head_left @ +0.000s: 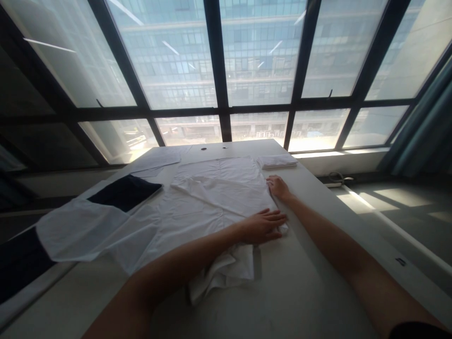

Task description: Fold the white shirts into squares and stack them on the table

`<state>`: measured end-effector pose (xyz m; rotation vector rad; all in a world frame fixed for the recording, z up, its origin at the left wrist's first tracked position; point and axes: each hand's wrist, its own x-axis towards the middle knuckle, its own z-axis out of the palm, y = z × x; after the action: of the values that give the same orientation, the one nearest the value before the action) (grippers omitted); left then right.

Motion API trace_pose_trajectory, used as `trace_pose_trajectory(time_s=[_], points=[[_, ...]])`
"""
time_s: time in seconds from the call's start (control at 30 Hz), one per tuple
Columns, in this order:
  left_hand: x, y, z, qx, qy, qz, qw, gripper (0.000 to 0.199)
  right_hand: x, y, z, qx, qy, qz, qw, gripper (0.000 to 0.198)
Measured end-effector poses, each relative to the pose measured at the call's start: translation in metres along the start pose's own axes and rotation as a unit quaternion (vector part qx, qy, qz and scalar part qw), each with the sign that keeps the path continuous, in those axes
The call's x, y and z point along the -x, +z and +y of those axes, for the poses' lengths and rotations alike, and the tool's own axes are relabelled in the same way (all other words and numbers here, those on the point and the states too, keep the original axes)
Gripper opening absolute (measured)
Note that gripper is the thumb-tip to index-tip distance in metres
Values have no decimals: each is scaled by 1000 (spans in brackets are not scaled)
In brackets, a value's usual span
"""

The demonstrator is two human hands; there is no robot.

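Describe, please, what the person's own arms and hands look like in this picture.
Both forearms are bare to past the elbow. The left hand and right hand wear no gloves, and no rings, watch or bracelet can be seen. A dark sleeve edge shows at the right upper arm. No sleeve shows on the left arm.

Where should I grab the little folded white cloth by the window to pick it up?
Take the folded cloth by its near long edge, coming from the person's side of the table. It lies flat with that edge facing the right hand, so fingers could probably slide under while the thumb presses on top.
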<state>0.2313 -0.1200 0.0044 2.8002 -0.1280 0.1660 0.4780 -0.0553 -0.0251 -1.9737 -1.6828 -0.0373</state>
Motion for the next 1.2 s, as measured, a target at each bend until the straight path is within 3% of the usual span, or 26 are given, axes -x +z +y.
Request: trace_pose_trajectory(time_s=[0.1, 0.2, 0.33, 0.63, 0.83, 1.0, 1.1, 1.2], points=[[-1, -2, -7, 10, 17, 44, 999, 46, 1, -6, 1, -3, 4, 17, 1000, 35], [-1, -7, -15, -57, 12, 73, 996, 39, 3, -7, 1, -7, -4, 2, 1000, 28], [-1, -11, -22, -141, 18, 63, 988, 24, 2, -4, 1, 0, 6, -18, 1000, 25], [2, -11, -22, -58, 26, 60, 996, 14, -2, -6, -2, 27, 35, -51, 998, 20], [0, -8, -25, -68, -72, 158, 983, 37, 2, -7, -6, 23, 36, -41, 998, 19], [2, 0, -30, -78, -110, 30, 990, 62, 6, -11, -15, 22, 52, 15, 998, 30], [4, 0, -31, -76, -85, 12, 993, 66, 13, -7, -34, -16, -25, 35, 999, 40], [4, 1, -33, -73, -52, 16, 996, 65, 22, 6, -56, -82, -188, -48, 978, 43]])
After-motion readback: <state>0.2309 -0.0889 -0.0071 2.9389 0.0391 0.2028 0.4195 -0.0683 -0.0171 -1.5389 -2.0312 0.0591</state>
